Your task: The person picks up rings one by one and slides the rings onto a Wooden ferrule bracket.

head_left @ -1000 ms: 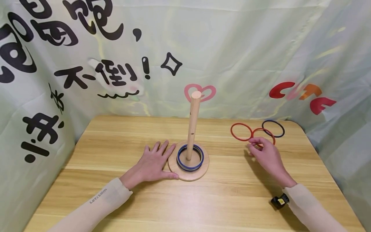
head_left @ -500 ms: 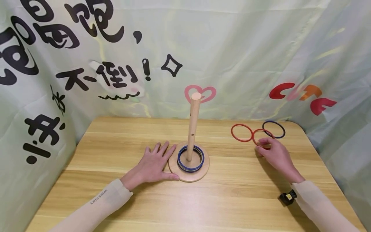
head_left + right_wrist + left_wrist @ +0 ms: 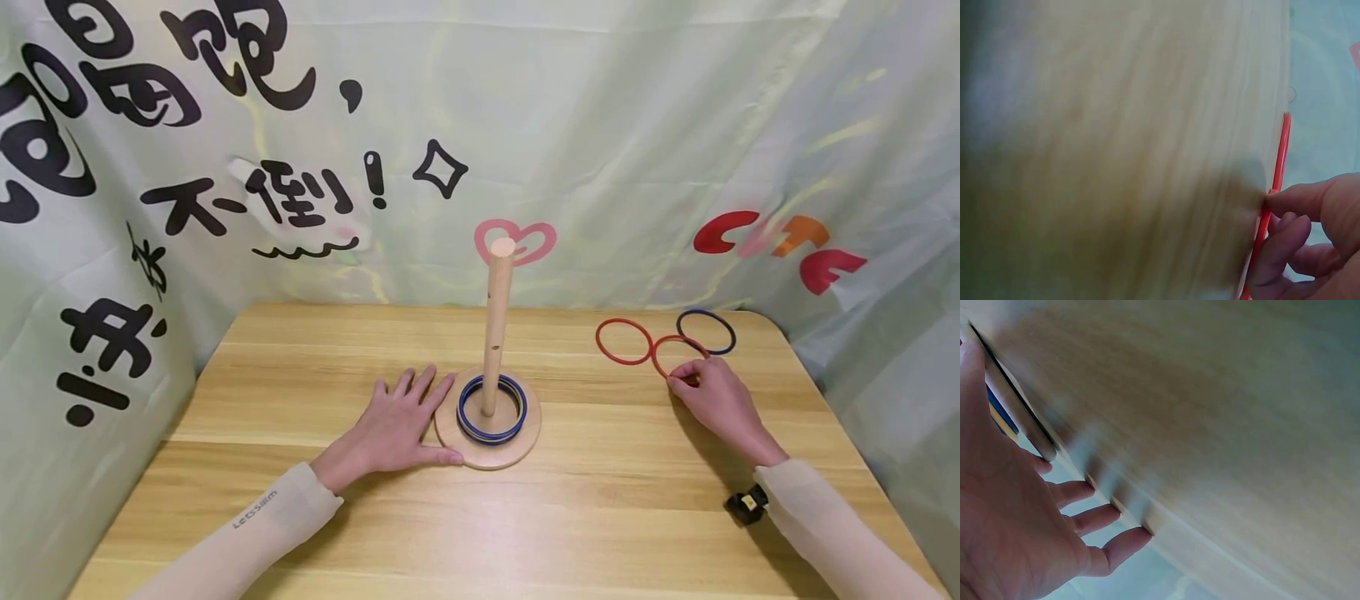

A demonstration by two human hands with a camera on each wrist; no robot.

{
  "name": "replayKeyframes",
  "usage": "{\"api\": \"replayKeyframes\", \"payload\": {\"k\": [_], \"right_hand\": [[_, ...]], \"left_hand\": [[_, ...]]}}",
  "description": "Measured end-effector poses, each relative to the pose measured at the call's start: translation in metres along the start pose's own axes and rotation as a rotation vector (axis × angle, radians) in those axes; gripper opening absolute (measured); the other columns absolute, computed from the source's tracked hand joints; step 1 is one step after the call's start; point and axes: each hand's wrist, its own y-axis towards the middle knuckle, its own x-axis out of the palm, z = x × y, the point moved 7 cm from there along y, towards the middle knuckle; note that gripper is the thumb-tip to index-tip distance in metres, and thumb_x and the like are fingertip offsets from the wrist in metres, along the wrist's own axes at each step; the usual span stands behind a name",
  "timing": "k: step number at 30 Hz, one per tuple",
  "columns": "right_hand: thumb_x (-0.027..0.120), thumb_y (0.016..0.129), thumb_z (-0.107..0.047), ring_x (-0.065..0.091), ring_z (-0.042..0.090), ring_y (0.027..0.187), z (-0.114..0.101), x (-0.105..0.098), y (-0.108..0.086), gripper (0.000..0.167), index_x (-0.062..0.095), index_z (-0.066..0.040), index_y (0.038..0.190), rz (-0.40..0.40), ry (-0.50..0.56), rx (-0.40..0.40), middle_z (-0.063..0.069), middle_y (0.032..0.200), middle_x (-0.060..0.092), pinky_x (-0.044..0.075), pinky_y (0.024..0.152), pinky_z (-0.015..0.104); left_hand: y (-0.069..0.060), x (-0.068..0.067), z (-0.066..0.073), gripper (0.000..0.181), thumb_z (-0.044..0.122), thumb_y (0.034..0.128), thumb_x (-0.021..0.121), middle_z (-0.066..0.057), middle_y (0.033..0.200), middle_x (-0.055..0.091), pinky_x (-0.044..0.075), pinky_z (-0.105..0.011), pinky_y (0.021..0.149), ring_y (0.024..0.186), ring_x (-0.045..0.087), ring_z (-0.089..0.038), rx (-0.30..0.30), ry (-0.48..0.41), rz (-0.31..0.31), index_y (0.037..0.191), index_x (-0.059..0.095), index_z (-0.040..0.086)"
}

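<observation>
My left hand (image 3: 397, 427) lies with spread fingers on the table, thumb and index finger touching the left edge of the round wooden base (image 3: 487, 456). A wooden post (image 3: 497, 333) rises from that base, with several stacked rings (image 3: 492, 437), the top one blue, around its foot. At the right, my right hand (image 3: 722, 404) has its thumb and fingers at the near edge of a red ring (image 3: 655, 358), pinching it; the right wrist view shows the thumb and fingertips on a red ring (image 3: 1260, 234).
Left of that ring lies another red ring (image 3: 624, 364), the two touching or nearly so. A blue ring (image 3: 731, 333) overlaps the pinched one from behind. A printed curtain (image 3: 615, 150) hangs behind and beside the wooden table (image 3: 600, 517).
My right hand has moved right and slightly down from between the red rings to the near edge of the right one, and its fingers have closed there. My left hand has stayed at the base.
</observation>
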Motion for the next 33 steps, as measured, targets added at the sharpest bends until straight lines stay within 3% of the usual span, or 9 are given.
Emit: {"api": "replayKeyframes", "payload": {"k": [7, 12, 19, 23, 33], "right_hand": [[0.073, 0.102, -0.003, 0.056, 0.023, 0.077, -0.004, -0.001, -0.006, 0.012, 0.077, 0.000, 0.091, -0.001, -0.019, -0.054, 0.008, 0.086, 0.069, 0.044, 0.069, 0.039], [0.071, 0.104, -0.004, 0.057, 0.027, 0.081, -0.009, -0.004, -0.023, 0.009, 0.070, 0.004, 0.099, 0.028, -0.030, -0.058, 0.014, 0.092, 0.066, 0.046, 0.072, 0.042], [0.071, 0.104, -0.004, 0.054, 0.017, 0.075, -0.030, -0.016, -0.048, 0.005, 0.069, -0.001, 0.107, 0.066, -0.004, -0.114, 0.005, 0.090, 0.067, 0.044, 0.062, 0.029], [0.073, 0.100, 0.001, 0.054, 0.012, 0.073, -0.044, -0.026, -0.056, 0.011, 0.073, -0.004, 0.110, 0.083, 0.016, -0.147, -0.001, 0.088, 0.066, 0.044, 0.060, 0.027], [0.088, 0.083, 0.011, 0.054, 0.002, 0.071, -0.100, -0.043, -0.075, 0.033, 0.077, -0.012, 0.102, 0.211, 0.011, -0.451, -0.008, 0.093, 0.065, 0.045, 0.059, 0.014]], "left_hand": [[0.000, 0.000, 0.000, 0.123, 0.095, 0.0857, 0.057, -0.025, 0.171, 0.036, 0.039, -0.080, 0.099, 0.149, 0.041, -0.055, -0.001, -0.005, 0.002, 0.173, 0.034, 0.012], [0.000, 0.000, 0.000, 0.123, 0.095, 0.0857, 0.057, -0.026, 0.171, 0.035, 0.039, -0.081, 0.100, 0.149, 0.040, -0.055, -0.001, -0.008, 0.003, 0.173, 0.034, 0.012], [0.000, -0.001, 0.000, 0.122, 0.094, 0.0858, 0.058, -0.026, 0.171, 0.036, 0.038, -0.082, 0.100, 0.148, 0.041, -0.056, 0.001, -0.008, 0.009, 0.173, 0.034, 0.012], [-0.001, -0.001, 0.000, 0.122, 0.094, 0.0857, 0.058, -0.026, 0.170, 0.037, 0.039, -0.081, 0.099, 0.147, 0.042, -0.056, 0.003, -0.010, 0.014, 0.173, 0.035, 0.011], [-0.001, -0.001, 0.000, 0.123, 0.095, 0.0853, 0.057, -0.026, 0.171, 0.036, 0.039, -0.081, 0.099, 0.148, 0.041, -0.056, 0.002, -0.013, 0.005, 0.173, 0.034, 0.012]]}}
